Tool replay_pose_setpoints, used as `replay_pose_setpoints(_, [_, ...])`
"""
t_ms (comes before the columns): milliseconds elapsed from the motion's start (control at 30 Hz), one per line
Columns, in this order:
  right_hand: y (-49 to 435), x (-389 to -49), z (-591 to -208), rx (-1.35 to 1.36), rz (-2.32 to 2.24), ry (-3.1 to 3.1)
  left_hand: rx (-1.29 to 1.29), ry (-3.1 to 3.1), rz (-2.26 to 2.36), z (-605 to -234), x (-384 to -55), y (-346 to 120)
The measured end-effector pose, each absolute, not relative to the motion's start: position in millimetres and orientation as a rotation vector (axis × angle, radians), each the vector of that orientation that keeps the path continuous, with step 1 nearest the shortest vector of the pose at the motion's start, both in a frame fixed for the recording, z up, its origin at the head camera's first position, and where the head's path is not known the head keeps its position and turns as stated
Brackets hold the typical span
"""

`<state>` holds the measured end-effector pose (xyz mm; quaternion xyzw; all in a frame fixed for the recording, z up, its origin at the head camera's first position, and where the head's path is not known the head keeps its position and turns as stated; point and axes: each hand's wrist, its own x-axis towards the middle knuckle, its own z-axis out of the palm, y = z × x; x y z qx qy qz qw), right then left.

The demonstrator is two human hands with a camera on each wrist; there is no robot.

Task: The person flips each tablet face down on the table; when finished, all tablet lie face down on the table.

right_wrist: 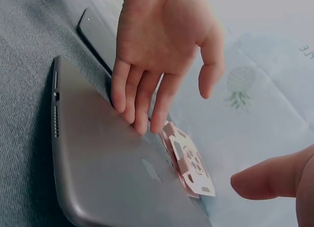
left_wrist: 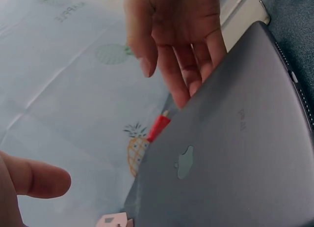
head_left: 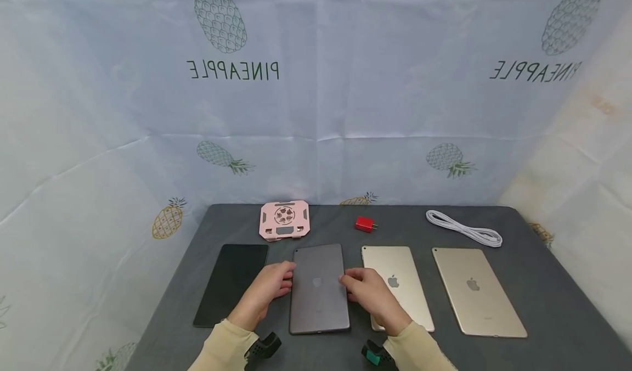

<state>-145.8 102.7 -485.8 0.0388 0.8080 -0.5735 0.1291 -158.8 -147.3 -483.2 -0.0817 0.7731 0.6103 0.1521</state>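
Observation:
A dark grey tablet [head_left: 318, 299] lies back side up on the table, with a logo at its middle. My left hand [head_left: 269, 288] is at its left edge, and in the right wrist view that hand's fingers [right_wrist: 142, 101] reach down straight beside the edge, thumb held apart. On the opposite side, my right hand [head_left: 372, 294] is at the right edge, partly over a gold tablet [head_left: 395, 261]. The left wrist view shows the right fingers [left_wrist: 171, 70] extended, their tips partly hidden behind the grey tablet. Whether either hand's fingertips touch it I cannot tell.
To the left is a black tablet [head_left: 234, 277], and to the far right another gold tablet [head_left: 479, 299]. Along the back lie a pink bracket-like stand [head_left: 298, 217], a red plug adapter [head_left: 364, 224] and a bundled white cable [head_left: 461, 228]. A pineapple-print cloth [head_left: 316, 107] hangs behind the table.

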Motion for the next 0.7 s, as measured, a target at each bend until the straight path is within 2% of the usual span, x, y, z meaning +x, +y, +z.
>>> replay_pose_setpoints(700, [96.0,-138.4,-477.3,0.12,-1.704,2.258,-0.185,2.27,1.726,-483.3,-158.2,-144.7])
